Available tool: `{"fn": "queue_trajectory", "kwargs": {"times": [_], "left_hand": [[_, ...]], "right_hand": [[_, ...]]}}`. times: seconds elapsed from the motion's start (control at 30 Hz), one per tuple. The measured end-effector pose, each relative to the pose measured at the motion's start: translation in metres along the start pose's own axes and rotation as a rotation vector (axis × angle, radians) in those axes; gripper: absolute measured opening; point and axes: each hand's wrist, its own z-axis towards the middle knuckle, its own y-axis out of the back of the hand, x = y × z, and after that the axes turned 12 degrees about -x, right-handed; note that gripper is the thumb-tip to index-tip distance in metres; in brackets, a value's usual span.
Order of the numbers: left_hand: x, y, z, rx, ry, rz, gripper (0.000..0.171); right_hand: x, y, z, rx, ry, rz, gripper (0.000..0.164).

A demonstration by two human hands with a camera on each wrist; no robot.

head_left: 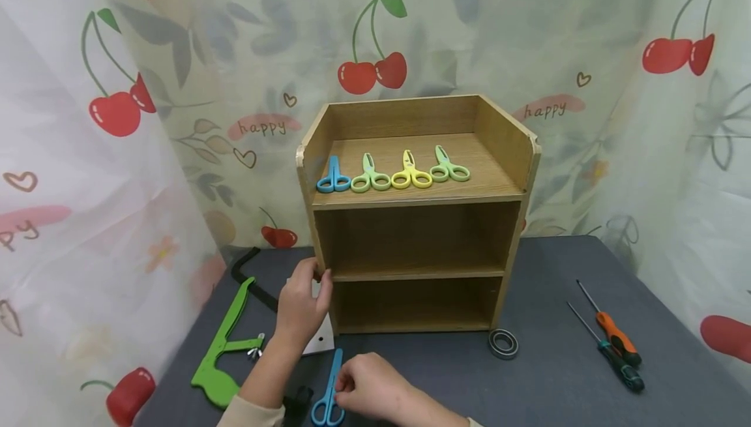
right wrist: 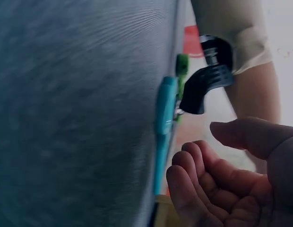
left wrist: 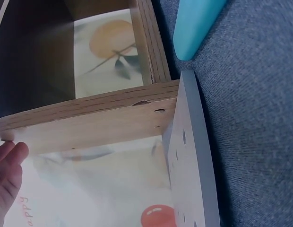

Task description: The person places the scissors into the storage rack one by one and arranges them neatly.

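My left hand [head_left: 303,301] holds the left side of a small wooden shelf unit [head_left: 419,201], fingers at the side panel's edge; the left wrist view shows its fingertips [left wrist: 16,153] at that board. Low in the head view, my right hand [head_left: 375,384] hovers beside a pair of blue scissors [head_left: 334,381] on the table. In the right wrist view, its fingers [right wrist: 186,165] curl loosely with nothing between them. On the shelf's top level stand blue scissors [head_left: 334,178], yellow scissors [head_left: 411,173] and two green pairs, one at the right [head_left: 448,167].
A green-handled hacksaw [head_left: 225,349] lies at the left. A white plate with holes [head_left: 321,339] stands against the shelf's lower left. At right are a ring-shaped roll [head_left: 503,343], an orange screwdriver [head_left: 616,336] and a dark green screwdriver [head_left: 618,362]. A printed curtain [head_left: 235,55] surrounds the table.
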Motion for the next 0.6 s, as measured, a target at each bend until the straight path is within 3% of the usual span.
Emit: {"fn": "queue_trajectory", "kwargs": {"times": [0.3,0.6], "left_hand": [[0.001,0.001,0.000,0.006,-0.005,0.007,0.020],[0.001,0.001,0.000,-0.004,-0.009,-0.003,0.019]], "right_hand": [[-0.021,-0.012,0.007,0.030,-0.049,0.051,0.016],[-0.030,-0.023,0.010,-0.021,-0.018,0.024,0.021]]}}
